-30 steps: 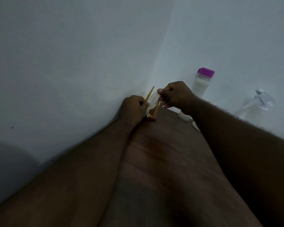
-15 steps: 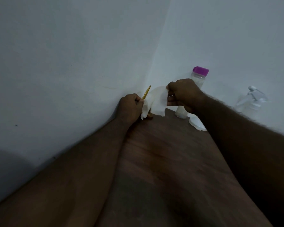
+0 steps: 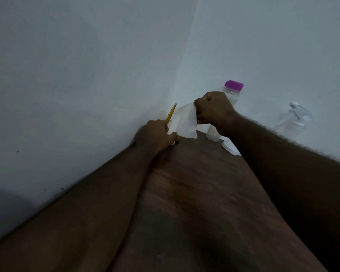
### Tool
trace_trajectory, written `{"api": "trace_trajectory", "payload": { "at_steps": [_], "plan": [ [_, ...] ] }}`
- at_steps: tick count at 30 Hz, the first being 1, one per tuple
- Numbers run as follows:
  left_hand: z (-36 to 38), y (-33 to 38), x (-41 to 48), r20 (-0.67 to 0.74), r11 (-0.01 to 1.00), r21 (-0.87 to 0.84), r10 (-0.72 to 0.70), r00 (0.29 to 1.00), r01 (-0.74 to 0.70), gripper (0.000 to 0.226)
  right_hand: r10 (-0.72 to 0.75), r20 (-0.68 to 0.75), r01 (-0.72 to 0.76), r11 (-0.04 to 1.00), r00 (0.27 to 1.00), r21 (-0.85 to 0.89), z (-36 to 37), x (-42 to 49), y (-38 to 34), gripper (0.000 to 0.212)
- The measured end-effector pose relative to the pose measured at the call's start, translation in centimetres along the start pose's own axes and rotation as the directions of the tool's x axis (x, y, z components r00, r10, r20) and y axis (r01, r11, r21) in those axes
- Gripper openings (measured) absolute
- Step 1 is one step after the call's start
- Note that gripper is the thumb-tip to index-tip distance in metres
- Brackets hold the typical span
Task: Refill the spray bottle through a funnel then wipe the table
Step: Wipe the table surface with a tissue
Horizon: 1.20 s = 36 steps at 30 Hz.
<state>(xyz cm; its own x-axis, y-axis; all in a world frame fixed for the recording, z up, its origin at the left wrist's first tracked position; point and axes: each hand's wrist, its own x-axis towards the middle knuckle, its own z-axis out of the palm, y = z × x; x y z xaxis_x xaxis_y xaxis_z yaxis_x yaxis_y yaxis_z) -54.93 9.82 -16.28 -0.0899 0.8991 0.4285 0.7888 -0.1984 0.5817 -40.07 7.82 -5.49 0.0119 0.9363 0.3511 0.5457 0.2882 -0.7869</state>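
Note:
At the far corner of the dark wooden table (image 3: 200, 193) my left hand (image 3: 155, 137) grips a pack with an orange-yellow flap (image 3: 170, 112) and holds it down. My right hand (image 3: 214, 111) pinches a white tissue (image 3: 185, 122) and holds it up, drawn out of that pack. A clear bottle with a purple cap (image 3: 233, 89) stands behind my right hand, partly hidden. The clear spray bottle (image 3: 292, 119) with a white trigger head stands further right by the wall. A small white object (image 3: 230, 147), perhaps the funnel, lies on the table beside my right wrist.
White walls meet in the corner directly behind the pack. The table runs from that corner toward me between my forearms. The lighting is dim.
My right hand has pulled the tissue up and to the right, so more of the sheet hangs free. My left hand stays on the pack.

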Motion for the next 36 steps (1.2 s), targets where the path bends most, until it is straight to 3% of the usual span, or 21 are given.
{"api": "trace_trajectory", "payload": {
  "at_steps": [2,4,6,8,13,19,23,25,27,30,32,33,34,36],
  "plan": [
    [0.0,-0.1,0.1,-0.022,1.000,0.006,0.013,1.000,-0.013,0.030,-0.060,-0.084,0.059,0.998,0.995,-0.021,-0.2,0.1,-0.3,0.021],
    [-0.1,0.0,0.1,-0.138,0.999,-0.029,0.026,0.990,-0.031,0.027,-0.129,-0.199,0.125,0.992,0.972,-0.033,-0.7,0.2,-0.7,0.023],
    [-0.2,0.0,0.2,-0.274,0.993,-0.105,0.030,0.961,-0.061,0.024,-0.166,-0.279,0.158,0.986,0.946,-0.050,-1.3,0.4,-1.0,0.027],
    [-0.4,0.1,0.2,-0.319,0.975,-0.214,-0.012,0.948,-0.060,0.020,-0.170,-0.300,0.155,0.985,0.938,-0.075,-1.7,0.5,-1.2,0.029],
    [-0.6,-0.1,0.1,-0.259,0.934,-0.356,-0.059,0.964,-0.039,0.015,-0.133,-0.242,0.124,0.991,0.961,-0.050,-2.3,0.2,-1.1,0.034],
    [-0.2,-0.2,0.4,-0.208,0.984,-0.177,-0.054,0.977,0.016,0.030,-0.010,-0.126,0.020,0.997,0.992,0.079,-3.7,-1.1,-1.6,0.028],
    [-0.6,1.0,-0.8,-0.347,0.998,-0.068,-0.006,0.938,-0.019,0.029,0.027,-0.060,-0.020,0.994,0.998,0.107,-5.3,-3.4,-2.0,0.018],
    [-0.9,2.0,-1.9,-0.379,0.982,-0.161,0.030,0.925,-0.098,0.033,0.055,-0.006,-0.053,0.992,0.998,0.117,-6.2,-5.0,-1.9,0.018],
    [-1.2,3.6,-3.3,-0.259,0.911,-0.397,0.002,0.966,-0.108,0.046,0.077,0.043,-0.082,0.989,0.996,0.124,-7.1,-6.7,-1.7,0.015],
    [-1.9,7.0,-6.2,0.083,0.755,-0.648,-0.058,0.995,0.098,0.050,0.092,0.087,-0.107,0.975,0.992,0.194,-8.6,-9.5,-1.6,0.012],
    [-2.2,9.1,-8.2,0.358,0.422,-0.847,0.002,0.934,0.324,0.041,0.101,0.059,-0.111,0.976,0.993,0.190,-10.1,-11.4,-1.1,0.020],
    [-2.2,9.7,-9.0,0.450,0.286,-0.865,0.080,0.890,0.412,0.036,0.104,0.030,-0.107,0.982,0.994,0.154,-10.8,-12.2,-0.7,0.022],
    [-2.3,10.5,-10.1,0.501,0.274,-0.849,0.144,0.853,0.452,0.028,0.106,-0.018,-0.104,0.990,0.994,0.097,-11.8,-13.1,-0.1,0.022],
    [-2.5,11.9,-12.0,0.549,0.359,-0.810,0.185,0.815,0.464,0.016,0.094,-0.149,-0.102,0.993,0.984,-0.050,-13.7,-15.1,1.0,0.017]
  ]
}}
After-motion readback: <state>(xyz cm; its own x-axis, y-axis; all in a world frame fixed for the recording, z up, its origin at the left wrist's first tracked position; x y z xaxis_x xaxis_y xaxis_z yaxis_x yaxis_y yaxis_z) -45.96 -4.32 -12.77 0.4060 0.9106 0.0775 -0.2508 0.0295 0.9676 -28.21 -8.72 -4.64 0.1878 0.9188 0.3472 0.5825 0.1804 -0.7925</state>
